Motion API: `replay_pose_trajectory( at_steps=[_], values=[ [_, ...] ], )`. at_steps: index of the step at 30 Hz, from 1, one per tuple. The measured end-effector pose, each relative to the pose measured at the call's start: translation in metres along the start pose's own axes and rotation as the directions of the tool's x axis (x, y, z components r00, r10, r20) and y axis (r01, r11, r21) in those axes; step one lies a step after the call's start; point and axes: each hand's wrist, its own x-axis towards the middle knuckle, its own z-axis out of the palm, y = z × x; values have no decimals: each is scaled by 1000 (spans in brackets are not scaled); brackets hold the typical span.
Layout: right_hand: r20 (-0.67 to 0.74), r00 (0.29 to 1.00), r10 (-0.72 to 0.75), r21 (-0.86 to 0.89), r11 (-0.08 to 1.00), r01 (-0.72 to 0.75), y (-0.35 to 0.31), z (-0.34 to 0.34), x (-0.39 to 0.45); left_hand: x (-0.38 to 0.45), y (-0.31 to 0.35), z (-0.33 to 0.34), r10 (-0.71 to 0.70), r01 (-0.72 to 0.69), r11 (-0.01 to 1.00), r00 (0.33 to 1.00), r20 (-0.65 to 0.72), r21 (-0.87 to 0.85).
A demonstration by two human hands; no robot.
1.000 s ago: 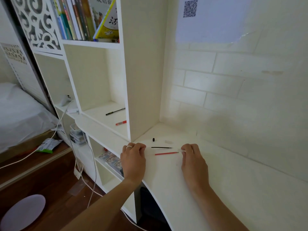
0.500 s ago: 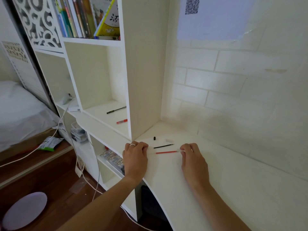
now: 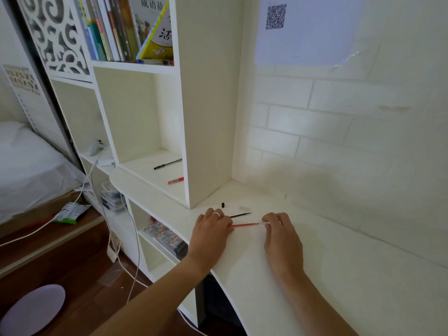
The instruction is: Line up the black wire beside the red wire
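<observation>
A thin red pen refill (image 3: 244,224) lies on the white desk (image 3: 339,275) between my hands. My left hand (image 3: 210,230), with a ring on one finger, has curled fingers closed over the refill's left end. My right hand (image 3: 280,238) pinches a small clear pen part (image 3: 263,222) at the refill's right end. Just behind lies a black refill (image 3: 240,215), its left end by my left fingers. A small black cap (image 3: 222,204) and a clear piece (image 3: 244,208) sit further back.
A white shelf unit (image 3: 208,117) stands left of the desk, against a brick-pattern wall. Its open cubby holds a black pen (image 3: 167,164) and a red pen (image 3: 176,181). Books (image 3: 126,27) fill the shelf above. Cables (image 3: 116,238), a bed and a round stool (image 3: 31,309) are at left.
My left hand has slid right along the desk and reached the red refill's left end. The black refill has tilted slightly. My right hand has stayed at the refill's right end.
</observation>
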Motion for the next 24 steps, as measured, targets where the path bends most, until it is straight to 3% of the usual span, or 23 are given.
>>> replay_pose_trajectory(
  at_steps=[8, 24],
  values=[
    [-44, 999, -18, -31, 999, 16, 6, 5, 2, -5, 3, 1, -86, 83, 996, 993, -84, -33],
    [-55, 985, -166, 33, 985, 168, 2, 3, 3, -5, 6, -1, 1, 1, 999, 997, -73, 38]
  ],
)
